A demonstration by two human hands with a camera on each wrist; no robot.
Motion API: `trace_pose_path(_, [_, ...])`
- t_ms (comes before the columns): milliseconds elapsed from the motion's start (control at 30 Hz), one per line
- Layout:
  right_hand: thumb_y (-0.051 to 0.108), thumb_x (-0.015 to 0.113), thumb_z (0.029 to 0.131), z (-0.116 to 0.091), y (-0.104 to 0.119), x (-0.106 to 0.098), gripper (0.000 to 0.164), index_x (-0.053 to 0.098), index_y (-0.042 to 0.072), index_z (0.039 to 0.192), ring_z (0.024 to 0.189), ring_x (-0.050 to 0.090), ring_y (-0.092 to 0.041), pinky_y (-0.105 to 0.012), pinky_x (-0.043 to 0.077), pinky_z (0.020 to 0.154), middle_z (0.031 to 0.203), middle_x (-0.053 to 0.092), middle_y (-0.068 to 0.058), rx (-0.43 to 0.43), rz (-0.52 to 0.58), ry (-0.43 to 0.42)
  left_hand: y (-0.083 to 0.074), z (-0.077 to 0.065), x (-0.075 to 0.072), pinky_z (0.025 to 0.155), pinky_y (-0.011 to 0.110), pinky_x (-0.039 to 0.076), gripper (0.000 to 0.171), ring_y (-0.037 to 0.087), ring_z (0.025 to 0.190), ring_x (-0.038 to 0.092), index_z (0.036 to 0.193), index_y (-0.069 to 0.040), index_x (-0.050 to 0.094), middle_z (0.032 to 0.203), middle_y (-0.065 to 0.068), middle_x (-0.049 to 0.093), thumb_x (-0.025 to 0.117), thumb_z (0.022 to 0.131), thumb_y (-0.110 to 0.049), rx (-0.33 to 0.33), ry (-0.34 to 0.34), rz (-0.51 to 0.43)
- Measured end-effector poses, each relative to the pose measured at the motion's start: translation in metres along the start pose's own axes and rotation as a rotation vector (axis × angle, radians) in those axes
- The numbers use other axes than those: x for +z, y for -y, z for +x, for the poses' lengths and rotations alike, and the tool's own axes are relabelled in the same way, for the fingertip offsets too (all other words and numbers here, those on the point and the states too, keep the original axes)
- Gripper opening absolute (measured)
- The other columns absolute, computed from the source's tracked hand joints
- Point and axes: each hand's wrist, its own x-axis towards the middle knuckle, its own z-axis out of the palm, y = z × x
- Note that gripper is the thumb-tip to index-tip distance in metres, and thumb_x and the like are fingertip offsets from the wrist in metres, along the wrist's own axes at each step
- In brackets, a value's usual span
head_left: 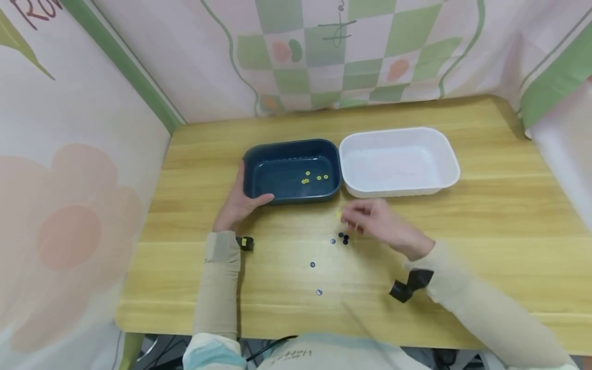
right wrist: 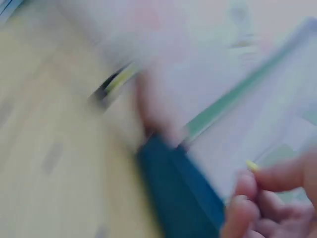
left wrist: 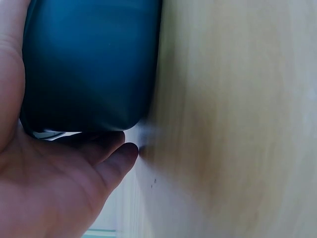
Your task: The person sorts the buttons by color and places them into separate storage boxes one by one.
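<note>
A dark blue plastic tray (head_left: 292,199) stands on the table with several small yellow buttons (head_left: 319,178) lying inside, toward its right half. My left hand (head_left: 238,205) holds the tray's front left corner, thumb along the front and fingers along the left side; the left wrist view shows this hand (left wrist: 54,183) against the tray's outer wall (left wrist: 94,64). Between thumb and fingertip, my right hand (head_left: 376,223) pinches a yellow button (right wrist: 251,165), held above the table in front of the trays. Below that hand lie several dark buttons (head_left: 345,238).
A white tray (head_left: 400,192) touches the blue tray's right side. Lighter-looking buttons lie apart nearer the front edge, among them one bluish button (head_left: 312,264) and another button (head_left: 319,292). Printed curtains (head_left: 194,61) hang behind and at the left of the wooden table (head_left: 499,216).
</note>
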Motion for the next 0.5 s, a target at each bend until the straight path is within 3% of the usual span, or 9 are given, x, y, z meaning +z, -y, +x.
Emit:
trace_pose_path(100, [0.023,0.060,0.098,0.011,0.021,-0.013,0.025,0.068,0.001,0.104,0.078,0.056,-0.016,-0.025,0.051,0.067,0.090,0.066,-0.007,0.054,0.414,-0.049,0.001,0.001,0.001,0.118,0.044,0.011,0.119,0.018,0.147,0.001,0.155,-0.028,-0.011,0.160,-0.012,-0.009,0.080,0.079,-0.042,0.000,0.000,0.006])
trace_pose_path(200, [0.022,0.063,0.096,0.017,0.034,-0.021,0.020,0.070,0.004,0.099,0.075,0.055,-0.011,-0.021,0.047,0.063,0.089,0.066,-0.001,0.075,0.637,-0.073,0.003,0.001,0.003,0.118,0.045,0.012,0.120,0.020,0.147,0.002,0.155,-0.028,-0.012,0.160,-0.012,-0.010,0.079,0.079,-0.046,-0.006,0.013,0.026])
trace_pose_path(267, [0.021,0.064,0.096,0.020,0.039,-0.023,0.018,0.070,0.005,0.099,0.075,0.054,-0.011,-0.020,0.045,0.062,0.089,0.066,-0.001,0.081,0.701,-0.075,0.004,0.000,0.005,0.118,0.046,0.013,0.121,0.021,0.147,0.003,0.155,-0.027,-0.012,0.160,-0.012,-0.010,0.079,0.078,-0.046,-0.014,0.016,0.032])
trace_pose_path(500, [0.021,0.066,0.094,0.038,0.046,-0.023,0.020,0.065,0.005,0.108,0.076,0.053,-0.011,-0.021,0.043,0.061,0.090,0.064,0.000,0.131,0.768,-0.141,0.005,0.004,0.007,0.118,0.048,0.012,0.120,0.022,0.148,0.002,0.155,-0.029,-0.011,0.160,-0.012,-0.009,0.080,0.079,-0.044,-0.017,0.018,0.015])
